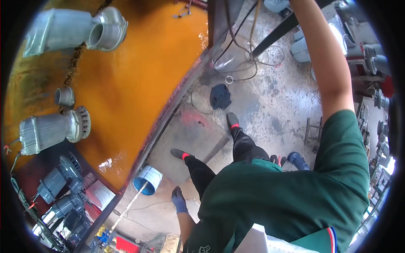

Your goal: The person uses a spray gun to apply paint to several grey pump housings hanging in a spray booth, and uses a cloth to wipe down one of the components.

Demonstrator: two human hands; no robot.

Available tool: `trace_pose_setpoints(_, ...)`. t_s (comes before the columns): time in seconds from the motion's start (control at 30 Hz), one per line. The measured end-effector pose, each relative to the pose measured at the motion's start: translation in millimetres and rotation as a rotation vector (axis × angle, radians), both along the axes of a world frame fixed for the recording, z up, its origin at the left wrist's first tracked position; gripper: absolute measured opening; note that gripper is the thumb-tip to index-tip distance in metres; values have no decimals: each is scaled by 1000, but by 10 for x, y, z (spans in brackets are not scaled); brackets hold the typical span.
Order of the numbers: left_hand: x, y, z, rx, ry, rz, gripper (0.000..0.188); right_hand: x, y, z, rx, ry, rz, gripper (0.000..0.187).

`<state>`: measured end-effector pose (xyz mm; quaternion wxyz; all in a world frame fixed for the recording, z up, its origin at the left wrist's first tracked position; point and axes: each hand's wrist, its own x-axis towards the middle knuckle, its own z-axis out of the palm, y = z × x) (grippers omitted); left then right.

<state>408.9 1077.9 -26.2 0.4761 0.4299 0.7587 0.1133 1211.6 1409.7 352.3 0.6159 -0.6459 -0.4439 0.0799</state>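
My left hand [179, 202], in a blue-grey glove, hangs low at my side with its fingers pointing down and nothing visible in it. Nearest to it stands a blue bucket [156, 178], a small distance off, with a long pale stick [127, 208] leaning out of it. My bare right arm [331, 63] stretches up past the top edge, so the right hand is out of view. Left of the bucket spreads a wide basin of glossy orange liquid [122, 71]. Over it hang grey motor-like castings [44, 133], one with a flanged, slotted end.
A dark raised rim [162, 116] edges the orange basin. Before my feet lie a dark cloth [220, 96] and loose cables [253, 59]. Pale buckets [300, 50] stand beyond my right arm. Grey-blue motors [63, 181] sit at the lower left; a blue motor [298, 161] stands on the floor.
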Motion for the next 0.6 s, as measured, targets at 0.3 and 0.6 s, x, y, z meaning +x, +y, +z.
trace_pose_setpoints(0.3, 902, 537, -1053, 75, -162, -280, 21, -1946, -2416, -6122, -835, -4, 201, 44)
trace_pose_setpoints(0.6, 636, 398, -2132, -100, -132, -374, 23, -3441, -2113, -9310, -1539, -231, 911, 42)
